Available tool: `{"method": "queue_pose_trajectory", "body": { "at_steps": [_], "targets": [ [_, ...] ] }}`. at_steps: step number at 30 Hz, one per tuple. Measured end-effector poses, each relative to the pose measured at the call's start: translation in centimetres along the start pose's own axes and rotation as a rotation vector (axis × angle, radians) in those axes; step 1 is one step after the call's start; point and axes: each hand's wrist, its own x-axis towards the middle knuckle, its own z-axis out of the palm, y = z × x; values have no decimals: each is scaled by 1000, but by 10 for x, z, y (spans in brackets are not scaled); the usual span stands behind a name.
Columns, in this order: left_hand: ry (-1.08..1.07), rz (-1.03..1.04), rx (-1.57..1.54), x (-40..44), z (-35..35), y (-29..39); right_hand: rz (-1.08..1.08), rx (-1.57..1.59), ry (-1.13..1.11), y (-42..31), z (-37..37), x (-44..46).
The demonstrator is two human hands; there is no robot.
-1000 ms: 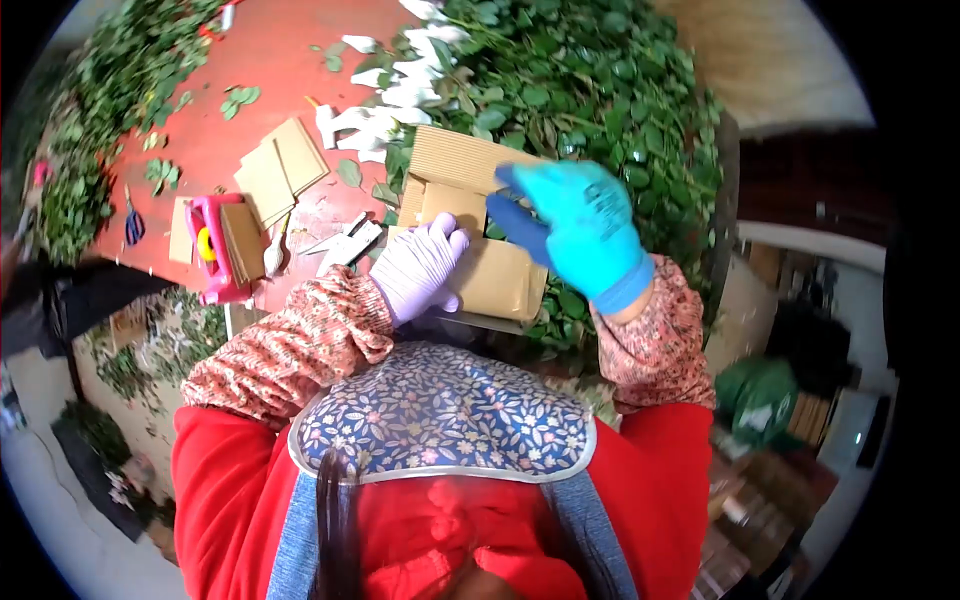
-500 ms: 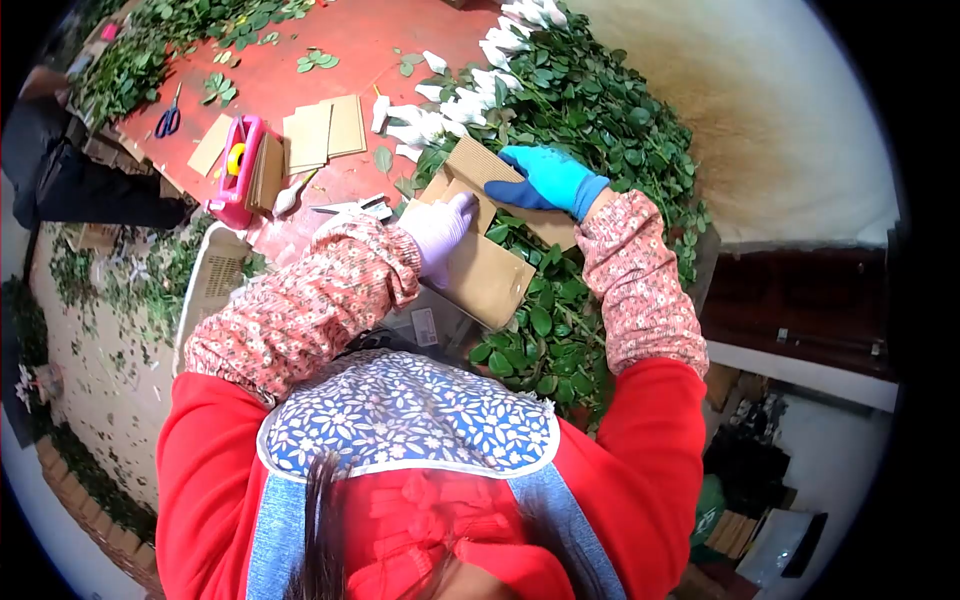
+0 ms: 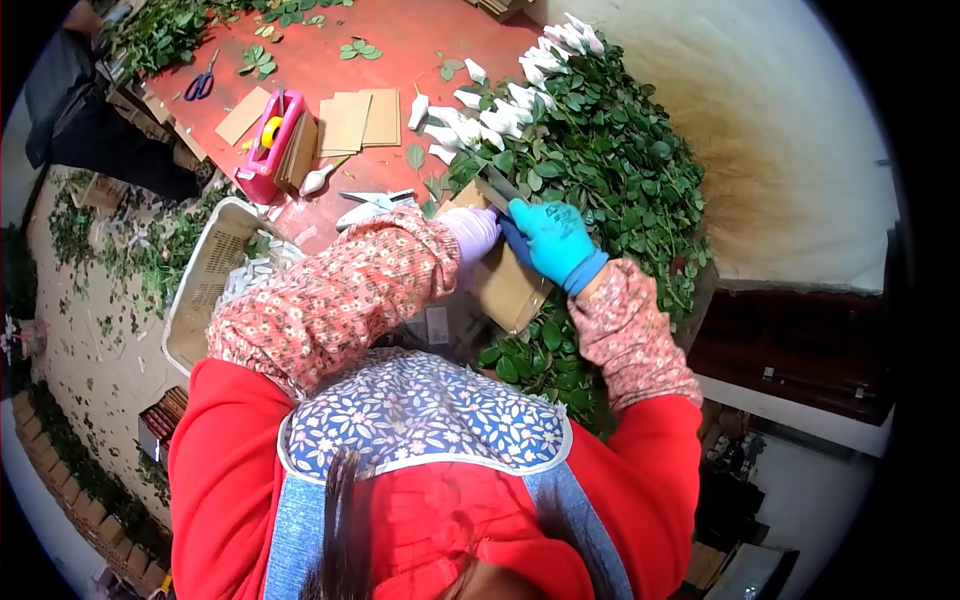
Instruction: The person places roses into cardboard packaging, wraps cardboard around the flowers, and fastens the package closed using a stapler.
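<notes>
The left hand, in a lilac glove, lay over a folded brown cardboard wrapper; its fingers were partly hidden, so its grip could not be told. The right hand, in a teal-and-navy glove, was partly closed on the wrapper's upper flap. Half a second earlier that flap was spread wide; now it stood nearly edge-on, the hands closer together. The wrapper was at the near edge of the red desk, beside leafy green stems (white-covered buds at their tips).
</notes>
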Motion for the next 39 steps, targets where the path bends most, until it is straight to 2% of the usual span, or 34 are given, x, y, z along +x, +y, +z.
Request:
{"method": "queue_pose_trajectory", "body": {
  "at_steps": [2, 4, 6, 8, 9, 12, 13, 14, 16, 20, 22, 23, 24, 26, 27, 30, 32, 36, 38, 39],
  "targets": [
    [87, 45, -1, 8, 20, -14, 36, -48, 54, -13, 12, -9],
    [-95, 20, 22, -8, -2, -8, 72, -145, -14, -23, 25, -13],
    [-86, 51, -21, -26, -12, -5, 60, -160, 40, -30, 36, -12],
    [339, 15, -276, -45, 24, -18, 111, -283, 1, -35, 48, -14],
    [709, 125, -439, -44, 55, -31, 75, -345, 0, -38, 52, -17],
    [1009, -25, -562, -67, 67, -34, 58, -441, -30, -48, 56, -19],
    [961, -175, -598, -68, 71, -35, 50, -448, -22, -51, 56, -19],
    [1009, -159, -575, -68, 73, -36, 42, -445, -32, -50, 57, -20],
    [754, -240, -965, -59, 79, -41, 28, -399, -28, -48, 58, -21],
    [716, -254, -967, -44, 77, -49, 2, -524, -155, -51, 46, -17],
    [667, -251, -794, -38, 73, -54, -133, -558, -218, -48, 43, -14],
    [666, -230, -784, -34, 72, -57, -132, -555, -222, -48, 40, -12],
    [663, -229, -788, -32, 72, -59, -175, -587, -256, -48, 35, -9],
    [503, -254, -994, -28, 69, -62, -227, -628, -295, -46, 29, -6],
    [575, -193, -976, -29, 71, -62, -237, -647, -314, -47, 30, -5],
    [543, -182, -869, -26, 69, -63, -272, -658, -361, -47, 24, -2],
    [518, -204, -899, -25, 72, -63, -284, -656, -374, -50, 23, -2],
    [536, -58, -1043, -26, 74, -74, -217, -711, -434, -57, 27, 3],
    [319, 129, -1132, -26, 66, -88, -252, -659, -471, -58, 21, 7],
    [171, 74, -1212, -33, 53, -87, -248, -657, -474, -58, 22, 7]
  ]
}}
